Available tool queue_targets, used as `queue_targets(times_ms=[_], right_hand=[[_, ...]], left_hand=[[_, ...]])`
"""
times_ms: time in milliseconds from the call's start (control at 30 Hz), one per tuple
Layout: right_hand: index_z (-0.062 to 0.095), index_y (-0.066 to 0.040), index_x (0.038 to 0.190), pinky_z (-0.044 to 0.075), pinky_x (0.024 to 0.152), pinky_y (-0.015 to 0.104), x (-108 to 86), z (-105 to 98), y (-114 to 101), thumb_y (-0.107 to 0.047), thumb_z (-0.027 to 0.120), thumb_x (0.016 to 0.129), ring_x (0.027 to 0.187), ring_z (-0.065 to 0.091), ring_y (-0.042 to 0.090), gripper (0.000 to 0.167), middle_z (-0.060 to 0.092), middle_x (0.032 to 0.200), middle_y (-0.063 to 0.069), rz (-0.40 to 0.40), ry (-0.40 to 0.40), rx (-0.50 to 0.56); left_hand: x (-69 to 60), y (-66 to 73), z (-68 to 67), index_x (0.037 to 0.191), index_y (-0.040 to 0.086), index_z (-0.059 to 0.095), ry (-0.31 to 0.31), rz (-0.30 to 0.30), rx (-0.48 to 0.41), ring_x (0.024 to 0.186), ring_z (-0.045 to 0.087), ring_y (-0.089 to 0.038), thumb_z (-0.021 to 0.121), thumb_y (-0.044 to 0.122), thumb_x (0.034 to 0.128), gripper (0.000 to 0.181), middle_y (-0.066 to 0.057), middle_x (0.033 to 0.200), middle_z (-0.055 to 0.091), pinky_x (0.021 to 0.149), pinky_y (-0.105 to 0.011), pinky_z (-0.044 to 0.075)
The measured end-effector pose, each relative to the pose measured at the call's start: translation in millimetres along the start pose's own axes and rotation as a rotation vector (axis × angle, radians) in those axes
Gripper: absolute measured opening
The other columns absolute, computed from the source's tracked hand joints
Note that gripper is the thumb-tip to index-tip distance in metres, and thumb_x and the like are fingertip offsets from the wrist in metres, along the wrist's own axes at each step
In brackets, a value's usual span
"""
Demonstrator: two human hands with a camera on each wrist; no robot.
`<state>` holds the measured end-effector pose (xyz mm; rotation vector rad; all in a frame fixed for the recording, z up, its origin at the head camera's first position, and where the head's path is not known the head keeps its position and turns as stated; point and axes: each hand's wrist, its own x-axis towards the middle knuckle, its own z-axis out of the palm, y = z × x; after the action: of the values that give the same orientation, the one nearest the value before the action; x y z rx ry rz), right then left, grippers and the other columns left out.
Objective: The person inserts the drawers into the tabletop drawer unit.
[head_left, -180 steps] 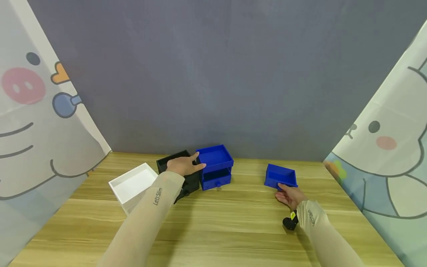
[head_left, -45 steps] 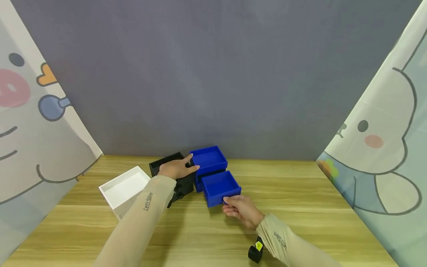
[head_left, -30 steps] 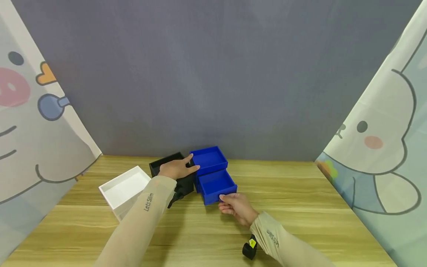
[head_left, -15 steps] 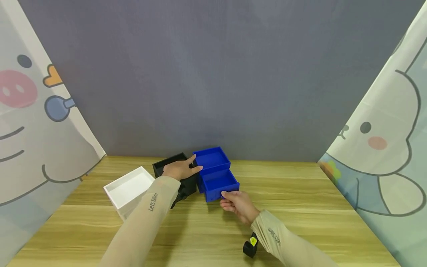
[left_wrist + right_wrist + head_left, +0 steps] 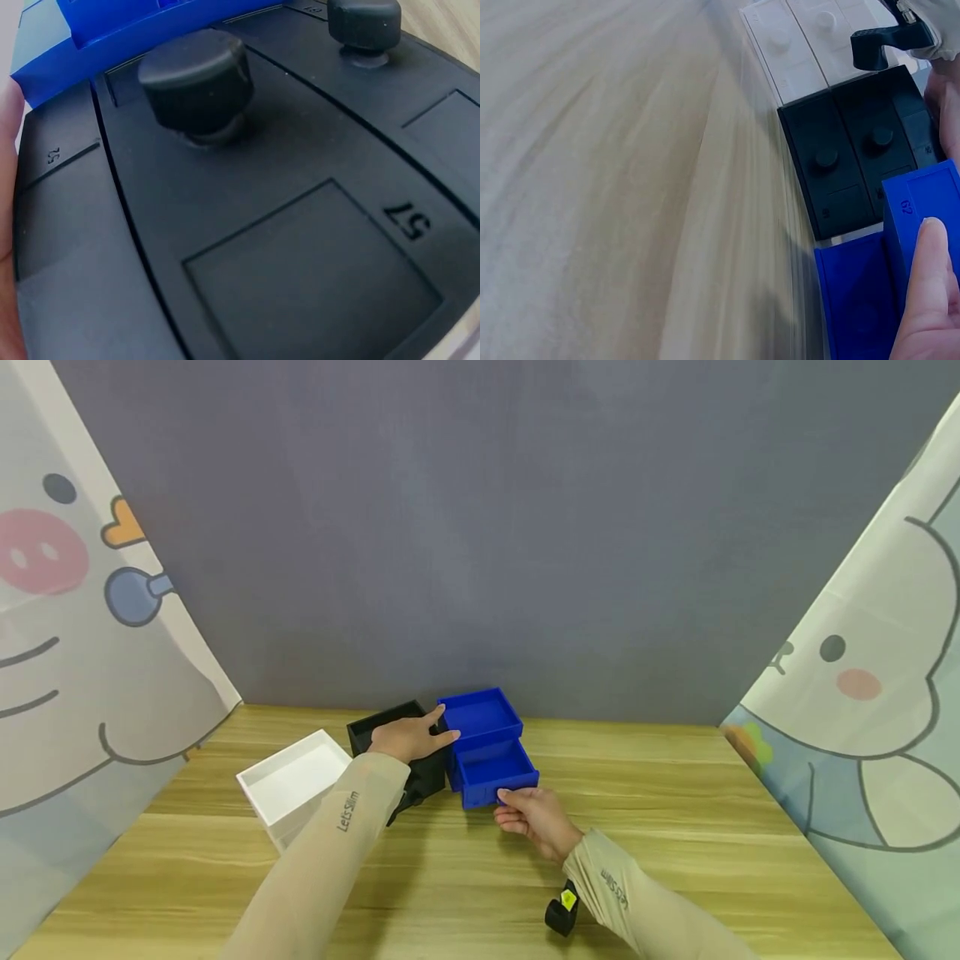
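In the head view, my right hand (image 5: 542,817) pinches the front of a small blue drawer (image 5: 495,764), thumb on top. The drawer sits partly inside the upper slot of a blue cabinet (image 5: 480,714), below its shallow top tray, and still sticks out in front. My left hand (image 5: 405,737) reaches over a black cabinet (image 5: 431,772), thumb and forefinger spread and touching the blue cabinet's left side. The left wrist view shows the black drawer fronts (image 5: 300,247) with round knobs close up. In the right wrist view, the lower blue drawer (image 5: 859,292) lies below the held one.
A white cabinet (image 5: 296,781) with a tray top stands left of the black one, partly hidden by the left sleeve. A grey backdrop (image 5: 487,527) rises behind the wooden table (image 5: 450,885). A black wrist camera (image 5: 561,912) hangs under the right wrist.
The right hand has carried the blue drawer from the table's right side leftward to the blue cabinet, then pushed it into the upper slot, slightly deeper lately. The left hand has stayed put.
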<state>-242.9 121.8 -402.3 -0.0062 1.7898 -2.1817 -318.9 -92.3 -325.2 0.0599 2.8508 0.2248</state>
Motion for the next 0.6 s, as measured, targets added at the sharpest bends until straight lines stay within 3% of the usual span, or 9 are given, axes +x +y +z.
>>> queue_targets(times_ms=[200, 600], right_hand=[[0.061, 0.008, 0.092, 0.052, 0.060, 0.020, 8.1, -11, 1, -0.006, 0.056, 0.094, 0.061, 0.064, 0.008, 0.015, 0.066, 0.069, 0.003, -0.020, -0.053, -0.011], [0.061, 0.009, 0.091, 0.052, 0.060, 0.019, 22.5, -20, 3, -0.004, 0.055, 0.095, 0.062, 0.065, 0.007, 0.015, 0.066, 0.069, 0.002, -0.044, -0.083, -0.017]], left_hand=[[-2.7, 0.1, -1.3, 0.153, 0.040, 0.009, 0.000, -0.008, -0.005, 0.059, 0.051, -0.020, 0.034, 0.072, 0.0902, 0.075, -0.006, 0.085, 0.063, 0.054, -0.032, 0.028], [-4.3, 1.9, -0.6, 0.153, 0.040, 0.010, 0.004, -0.001, -0.002, 0.051, 0.039, -0.017, 0.034, 0.072, 0.0903, 0.075, -0.006, 0.070, 0.058, 0.052, -0.032, 0.025]])
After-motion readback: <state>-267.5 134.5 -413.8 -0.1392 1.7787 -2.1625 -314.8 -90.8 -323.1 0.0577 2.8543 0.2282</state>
